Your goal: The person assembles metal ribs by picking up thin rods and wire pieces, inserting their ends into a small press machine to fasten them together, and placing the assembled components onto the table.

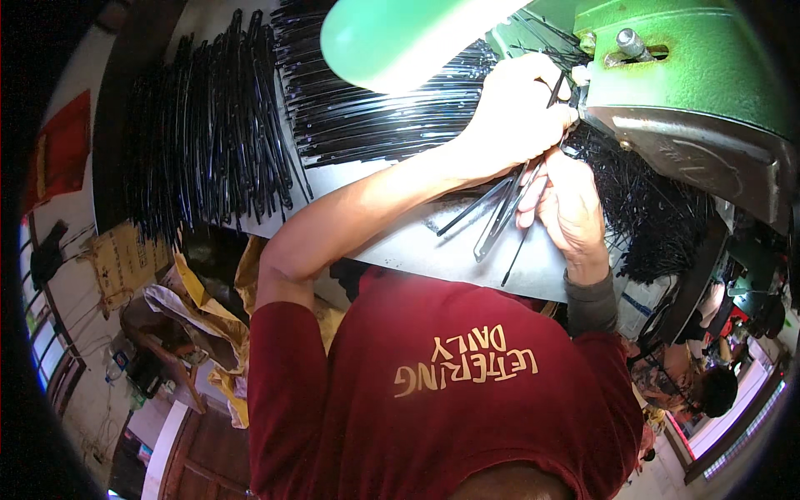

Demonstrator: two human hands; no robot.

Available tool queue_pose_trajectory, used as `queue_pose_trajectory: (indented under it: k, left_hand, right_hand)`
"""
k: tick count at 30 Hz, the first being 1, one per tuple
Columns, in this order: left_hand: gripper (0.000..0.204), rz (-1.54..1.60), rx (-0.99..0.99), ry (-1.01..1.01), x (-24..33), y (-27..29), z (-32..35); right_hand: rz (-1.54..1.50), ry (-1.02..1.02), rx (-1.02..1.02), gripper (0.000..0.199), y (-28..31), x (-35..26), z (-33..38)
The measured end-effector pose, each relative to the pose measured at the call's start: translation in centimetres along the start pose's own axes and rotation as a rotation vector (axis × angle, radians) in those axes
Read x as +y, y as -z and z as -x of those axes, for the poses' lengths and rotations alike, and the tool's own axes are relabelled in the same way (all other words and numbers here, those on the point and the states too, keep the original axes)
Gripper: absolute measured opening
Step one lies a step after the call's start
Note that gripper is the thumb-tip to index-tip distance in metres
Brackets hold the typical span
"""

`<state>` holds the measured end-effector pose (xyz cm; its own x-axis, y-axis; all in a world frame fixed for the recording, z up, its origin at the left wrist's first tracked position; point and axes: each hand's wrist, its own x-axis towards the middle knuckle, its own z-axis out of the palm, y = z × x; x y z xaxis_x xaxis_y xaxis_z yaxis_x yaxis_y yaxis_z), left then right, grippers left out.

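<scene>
My left hand point(521, 108) is closed around a thin black rod, close to the working end of a green machine point(683, 67). Just below it, my right hand point(568, 204) grips several long, thin black rods point(498, 218), which slant down to the left over the pale tabletop point(400, 237). Some of these rods look folded or looped at the tip. The two hands almost touch. Glare on the left hand and the machine's edge hide where exactly the rod meets the machine.
Dense rows of black rods point(383, 108) lie at the back, with another bundle point(217, 125) at the left. A tangled black heap point(658, 200) sits under the machine. A pale green lamp shade point(375, 37) hangs overhead. Another person point(692, 379) is at the right.
</scene>
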<state>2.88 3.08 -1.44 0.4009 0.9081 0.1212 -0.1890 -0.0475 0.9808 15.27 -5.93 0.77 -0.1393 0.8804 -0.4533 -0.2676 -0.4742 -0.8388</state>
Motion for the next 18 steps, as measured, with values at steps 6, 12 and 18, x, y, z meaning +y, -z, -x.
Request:
queue_pose_trajectory:
  k: [6,12,18]
  left_hand:
    - [0.009,-0.071,-0.001,0.040,0.5,-0.1,0.3]
    - [0.015,-0.080,0.023,-0.043,-0.5,-0.3,0.5]
    - [0.014,0.329,-0.098,0.311,1.3,0.2,0.5]
  right_hand:
    - [0.041,0.010,0.029,0.040,-0.1,0.3,0.2]
    - [0.039,-0.003,0.018,0.039,-0.2,0.3,0.2]
    - [0.014,-0.037,-0.202,0.034,0.0,1.0,1.9]
